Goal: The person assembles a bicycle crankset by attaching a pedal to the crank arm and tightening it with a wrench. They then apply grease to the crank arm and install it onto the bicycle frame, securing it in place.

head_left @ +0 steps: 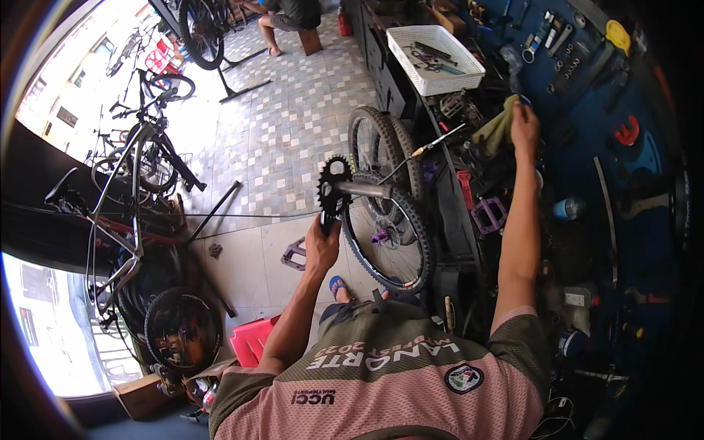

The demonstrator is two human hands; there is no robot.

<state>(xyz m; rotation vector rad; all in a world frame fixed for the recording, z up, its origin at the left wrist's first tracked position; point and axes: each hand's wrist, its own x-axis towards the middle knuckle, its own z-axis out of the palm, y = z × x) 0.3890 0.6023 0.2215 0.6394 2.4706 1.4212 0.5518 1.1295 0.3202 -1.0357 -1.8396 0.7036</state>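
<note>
My left hand [323,242] grips a black crank arm with a toothed chainring [331,174] and a grey spindle [367,189] sticking out to the right, held above bicycle wheels [348,248]. My right hand [525,126] holds an olive cloth [493,134] over the cluttered bench, near a white plastic basket [475,75] of tools. A thin tool with a yellowish part [425,149] lies slanted between the wheels and the bench. Purple pedals sit below: one [490,215] on the bench side, another [293,254] on the floor.
Bicycles [132,198] crowd the left, with another bike [202,33] on a stand at the back. A seated person [293,22] is beyond the tiled floor [264,117]. A red plastic stool [248,342] stands at my left. Tools hang on the blue wall [565,59] at right.
</note>
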